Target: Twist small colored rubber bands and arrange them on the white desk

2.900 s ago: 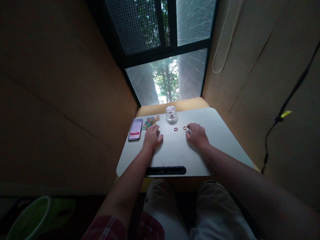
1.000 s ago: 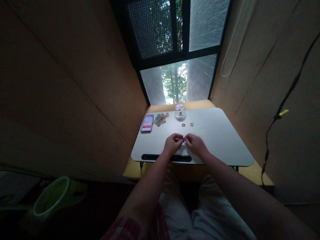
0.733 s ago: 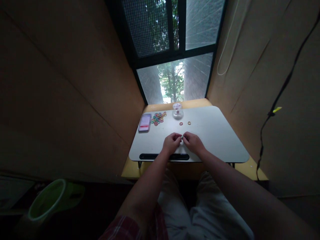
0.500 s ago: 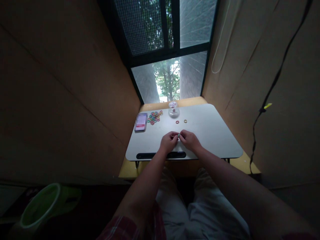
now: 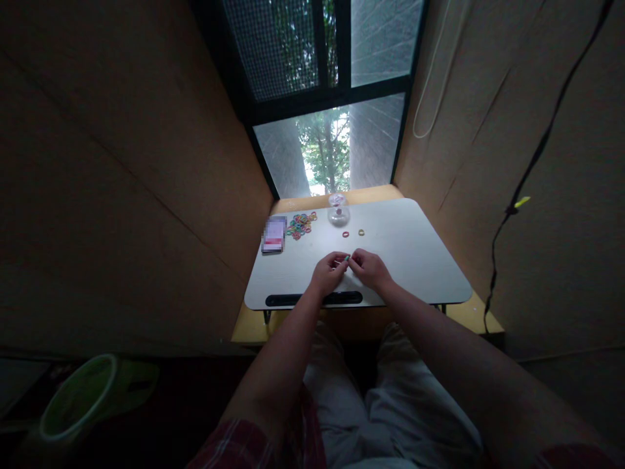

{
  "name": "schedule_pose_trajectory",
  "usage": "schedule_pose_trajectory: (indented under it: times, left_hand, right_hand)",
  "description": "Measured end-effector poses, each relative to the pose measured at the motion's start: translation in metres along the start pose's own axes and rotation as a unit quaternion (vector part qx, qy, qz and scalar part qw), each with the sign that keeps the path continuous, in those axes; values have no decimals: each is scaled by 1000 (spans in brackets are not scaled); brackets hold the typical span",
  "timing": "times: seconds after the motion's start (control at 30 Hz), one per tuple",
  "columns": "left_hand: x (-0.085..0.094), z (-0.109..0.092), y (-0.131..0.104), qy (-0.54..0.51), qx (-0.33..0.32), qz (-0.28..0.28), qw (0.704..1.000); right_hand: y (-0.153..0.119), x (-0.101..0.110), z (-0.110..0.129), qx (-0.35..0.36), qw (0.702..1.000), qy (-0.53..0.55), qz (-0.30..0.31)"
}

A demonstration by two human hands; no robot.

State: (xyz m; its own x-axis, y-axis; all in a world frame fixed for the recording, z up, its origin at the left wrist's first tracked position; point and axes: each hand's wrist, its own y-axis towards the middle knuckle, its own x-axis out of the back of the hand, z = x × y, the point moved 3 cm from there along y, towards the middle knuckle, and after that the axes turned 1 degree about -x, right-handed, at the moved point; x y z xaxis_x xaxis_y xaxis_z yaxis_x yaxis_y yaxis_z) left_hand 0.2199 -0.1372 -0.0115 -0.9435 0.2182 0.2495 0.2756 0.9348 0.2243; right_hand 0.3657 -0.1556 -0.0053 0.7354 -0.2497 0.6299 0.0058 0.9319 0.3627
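Over the near half of the white table (image 5: 420,260), my two hands meet with fingertips almost touching. Between them is a small green hair tie (image 5: 347,258), its shape mostly covered by the fingers. My left hand (image 5: 329,272) is closed in a pinch on it, and a thin pale piece I cannot make out shows by its fingers. My right hand (image 5: 370,268) pinches at the green hair tie from the other side. Beyond the hands lie a red hair tie (image 5: 346,234) and a yellowish hair tie (image 5: 361,232), apart from each other.
A pile of coloured hair ties (image 5: 301,225) lies at the back left beside a phone (image 5: 274,234). A clear round container (image 5: 338,213) stands at the back edge. A black slotted strip (image 5: 288,300) runs along the front. A green basket (image 5: 81,397) is on the floor left.
The green hair tie has shifted slightly and shows more on the left hand's fingertips. Both hands stay together; the whole view has moved up a little.
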Motion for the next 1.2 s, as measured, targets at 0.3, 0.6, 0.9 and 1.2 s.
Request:
schedule_pose_trajectory:
  times: [0.3, 0.6, 0.9, 1.2]
  left_hand:
    - [0, 1, 1, 77, -16, -27, 997]
    - [-2, -3, -3, 126, -6, -30, 992]
    - [-2, -3, -4, 135, 14, -42, 990]
    - [-4, -7, -7, 196, 6, -41, 980]
  right_hand:
    - [-3, 4, 6, 16, 1000, 8, 13]
    - [-2, 0, 2, 21, 1000, -6, 16]
    - [-3, -1, 2, 16, 1000, -2, 5]
    - [-4, -2, 0, 33, 999, 39, 16]
